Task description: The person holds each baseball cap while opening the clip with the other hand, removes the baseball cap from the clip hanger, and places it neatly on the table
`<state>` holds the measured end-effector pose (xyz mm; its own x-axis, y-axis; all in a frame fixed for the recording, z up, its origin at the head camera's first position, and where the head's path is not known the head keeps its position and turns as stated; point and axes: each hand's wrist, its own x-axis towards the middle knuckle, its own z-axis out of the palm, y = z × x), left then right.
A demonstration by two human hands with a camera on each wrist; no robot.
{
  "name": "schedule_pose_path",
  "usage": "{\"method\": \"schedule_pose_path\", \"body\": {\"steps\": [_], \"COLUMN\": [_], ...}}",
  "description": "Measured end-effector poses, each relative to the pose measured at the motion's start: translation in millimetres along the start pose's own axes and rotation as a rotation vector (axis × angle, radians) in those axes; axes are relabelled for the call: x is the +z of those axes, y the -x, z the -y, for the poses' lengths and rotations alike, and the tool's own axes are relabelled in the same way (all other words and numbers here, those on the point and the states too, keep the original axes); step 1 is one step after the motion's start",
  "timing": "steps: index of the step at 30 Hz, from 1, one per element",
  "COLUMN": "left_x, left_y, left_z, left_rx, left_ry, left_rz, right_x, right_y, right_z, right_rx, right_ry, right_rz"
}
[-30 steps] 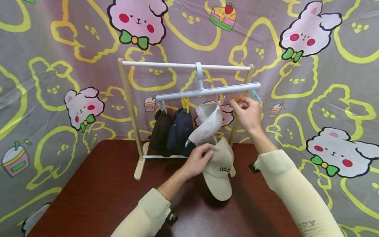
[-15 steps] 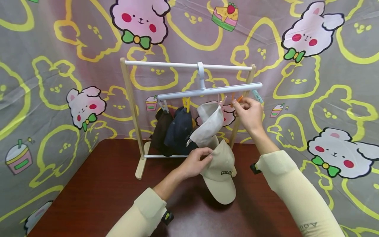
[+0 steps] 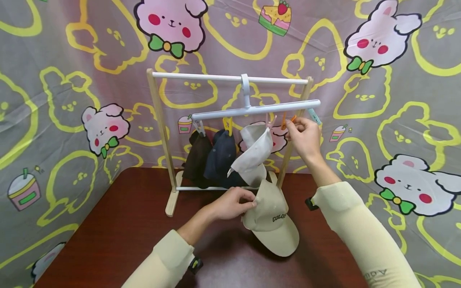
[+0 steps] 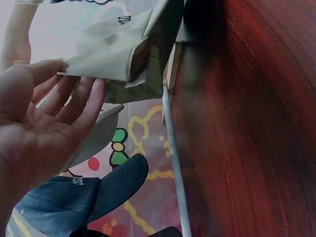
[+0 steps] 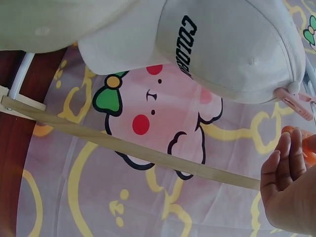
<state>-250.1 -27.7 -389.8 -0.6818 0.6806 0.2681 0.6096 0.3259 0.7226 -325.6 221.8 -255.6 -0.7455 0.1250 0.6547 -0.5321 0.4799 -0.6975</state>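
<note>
Cartoon-printed fabric backs a dark red wooden surface (image 3: 119,224). On it lies a beige cotton baseball cap (image 3: 271,222), its back edge pinched in the left hand's (image 3: 230,204) grip. Higher up, the right hand (image 3: 305,138) pinches an orange plastic clip (image 3: 289,121) hanging from the white plastic hanger bar (image 3: 255,111).

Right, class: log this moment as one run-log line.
left hand: grips beige cap on table | right hand: pinches orange clip on hanger bar
</note>
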Motion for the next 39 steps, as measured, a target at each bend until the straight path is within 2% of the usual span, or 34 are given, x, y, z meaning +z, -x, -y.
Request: {"method": "schedule_pose_path", "body": {"steps": [7, 16, 21, 33, 39], "left_x": [-6.0, -12.1, -11.8, -15.0, -18.6], "left_y": [7.4, 16.3, 19.5, 25.8, 29.3], "left_z": [1.0, 2.3, 7.1, 15.0, 18.4], "left_rx": [-0.015, -0.014, -0.023, -0.068, -0.084], "left_ry": [-0.006, -0.112, -0.125, -0.074, -0.054], "left_rz": [0.075, 0.163, 0.190, 0.239, 0.250], "right_x": [0.0, 0.2, 0.0, -2.5, -3.5], "right_y": [-0.2, 0.3, 0.2, 1.3, 1.0], "right_z": [0.4, 0.1, -0.4, -0.1, -3.8], "right_rx": [-0.007, -0.015, -0.022, -0.037, -0.087], "right_ry": [-0.008, 0.004, 0.006, 0.004, 0.080], "right_rz": [0.001, 0.004, 0.008, 0.034, 0.019]}}
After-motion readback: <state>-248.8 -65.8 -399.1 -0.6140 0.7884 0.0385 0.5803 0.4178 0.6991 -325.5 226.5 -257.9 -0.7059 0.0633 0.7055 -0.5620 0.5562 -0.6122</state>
